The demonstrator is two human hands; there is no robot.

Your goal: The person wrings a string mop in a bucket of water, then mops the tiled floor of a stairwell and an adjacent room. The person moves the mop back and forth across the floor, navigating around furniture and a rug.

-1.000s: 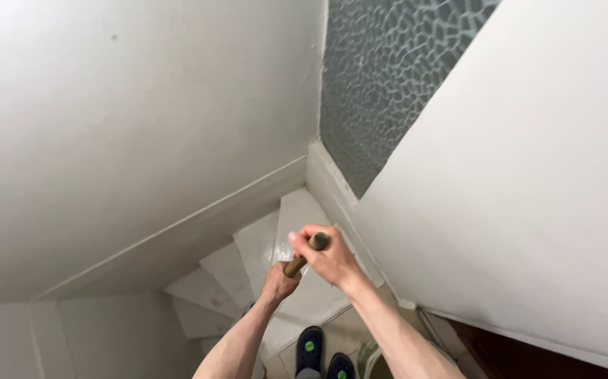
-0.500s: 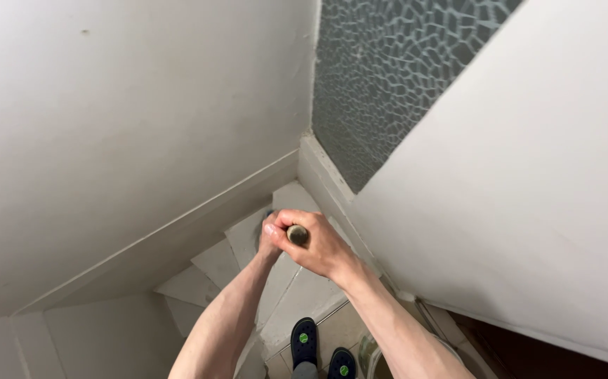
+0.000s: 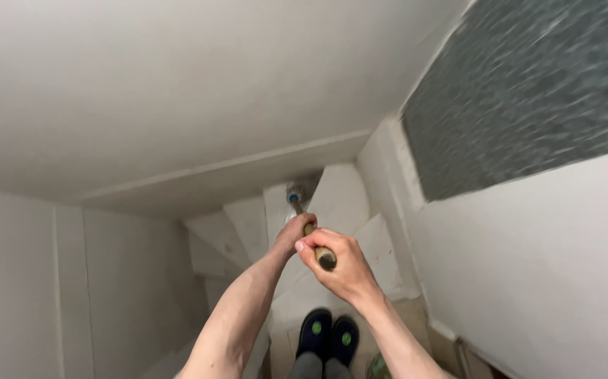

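Both hands clasp the wooden mop handle (image 3: 309,231): right hand (image 3: 339,267) at its top end, left hand (image 3: 291,235) lower, nearer the mop head (image 3: 300,191) at eleven o'clock on the white stairs (image 3: 346,200)

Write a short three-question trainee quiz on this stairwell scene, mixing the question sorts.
1. True or false: both hands grip one wooden handle.
2. Which hand covers the handle's top end? A) left hand B) right hand
3. Fill in: the mop head rests on a white ____ of the winding stairs.

Key: 1 true. 2 B; the left hand grips lower down the handle. 3 step; the dark slippers stand on a higher one.
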